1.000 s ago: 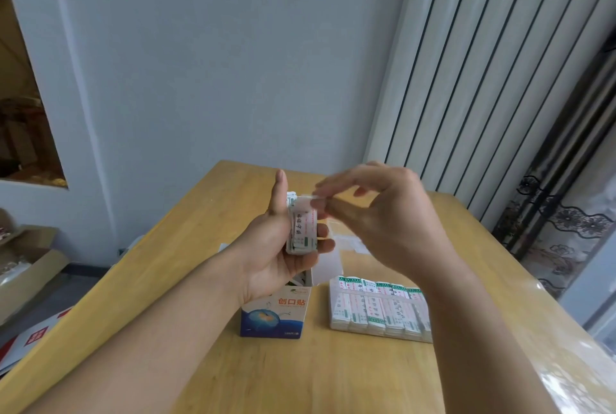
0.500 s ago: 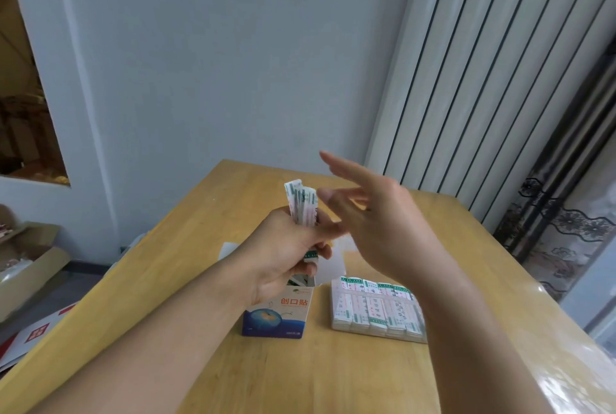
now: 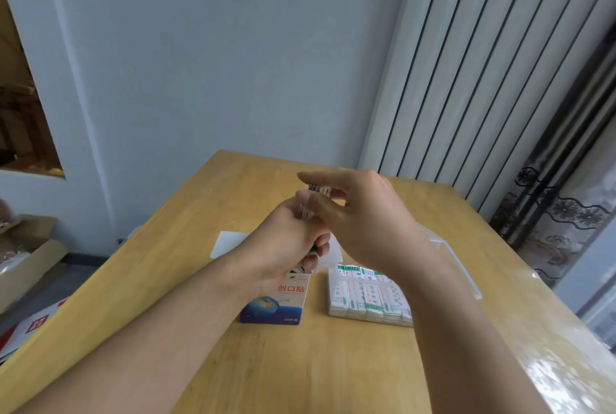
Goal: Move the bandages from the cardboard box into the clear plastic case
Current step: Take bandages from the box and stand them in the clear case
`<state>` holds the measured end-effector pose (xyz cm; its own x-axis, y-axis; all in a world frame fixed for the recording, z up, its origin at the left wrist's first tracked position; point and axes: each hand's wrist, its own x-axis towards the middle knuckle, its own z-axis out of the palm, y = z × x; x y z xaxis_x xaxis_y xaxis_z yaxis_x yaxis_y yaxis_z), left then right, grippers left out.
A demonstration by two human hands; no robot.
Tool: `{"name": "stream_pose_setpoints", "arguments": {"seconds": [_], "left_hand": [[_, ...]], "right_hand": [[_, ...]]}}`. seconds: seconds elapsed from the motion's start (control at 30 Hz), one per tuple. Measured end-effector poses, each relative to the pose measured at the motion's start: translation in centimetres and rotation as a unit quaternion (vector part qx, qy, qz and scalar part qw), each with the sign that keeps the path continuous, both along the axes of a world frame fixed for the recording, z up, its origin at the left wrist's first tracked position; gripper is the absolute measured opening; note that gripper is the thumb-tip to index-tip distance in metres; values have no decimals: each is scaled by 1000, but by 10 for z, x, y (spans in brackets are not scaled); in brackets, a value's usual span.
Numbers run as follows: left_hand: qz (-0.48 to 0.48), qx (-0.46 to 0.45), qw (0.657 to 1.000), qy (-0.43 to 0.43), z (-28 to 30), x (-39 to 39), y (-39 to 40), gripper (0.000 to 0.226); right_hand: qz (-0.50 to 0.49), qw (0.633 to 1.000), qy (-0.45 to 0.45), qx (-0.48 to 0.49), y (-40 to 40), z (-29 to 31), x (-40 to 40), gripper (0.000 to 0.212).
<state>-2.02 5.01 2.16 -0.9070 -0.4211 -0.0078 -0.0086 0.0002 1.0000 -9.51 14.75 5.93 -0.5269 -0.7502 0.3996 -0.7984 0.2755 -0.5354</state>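
Left hand: clenched round a stack of bandages above the cardboard box.
Right hand: fingers relaxed, fingertips at the stack's top.
Clear plastic case: holds rows of bandages, just right of the box.
Surface: wooden table, grey wall behind.
Writing: box reads "创口贴".

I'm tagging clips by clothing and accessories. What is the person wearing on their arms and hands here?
Nothing shows on either one. The left hand and right hand are bare, with no gloves, rings or watch in view. Both forearms are uncovered as far as the bottom edge of the picture, so no sleeve, cuff or wristband appears.
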Motion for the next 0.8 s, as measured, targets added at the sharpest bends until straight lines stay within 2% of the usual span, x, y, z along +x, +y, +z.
{"name": "stream_pose_setpoints", "arguments": {"seconds": [0.13,0.2,0.33,0.43,0.57,0.67,0.8], "left_hand": [[-23,-9,1000,7,0,-1,-3,11],[-52,-19,998,5,2,0,1,11],[-131,3,991,2,8,9,18,14],[-168,-2,986,7,14,7,32,37],[-160,-23,986,26,21,-19,57,22],[-133,-52,989,37,16,-44,75,18],[-23,-117,993,22,-12,-75,78,62]], "right_hand": [[0,998,-43,-41,9,5,-5,9],[4,997,-49,-54,20,7,-7,8],[78,994,3,72,57,35,-12,15],[132,985,12,111,72,55,-18,15],[126,982,6,141,92,64,-35,17],[84,983,37,156,108,74,-59,15],[-1,977,92,194,118,77,-101,16]]}}
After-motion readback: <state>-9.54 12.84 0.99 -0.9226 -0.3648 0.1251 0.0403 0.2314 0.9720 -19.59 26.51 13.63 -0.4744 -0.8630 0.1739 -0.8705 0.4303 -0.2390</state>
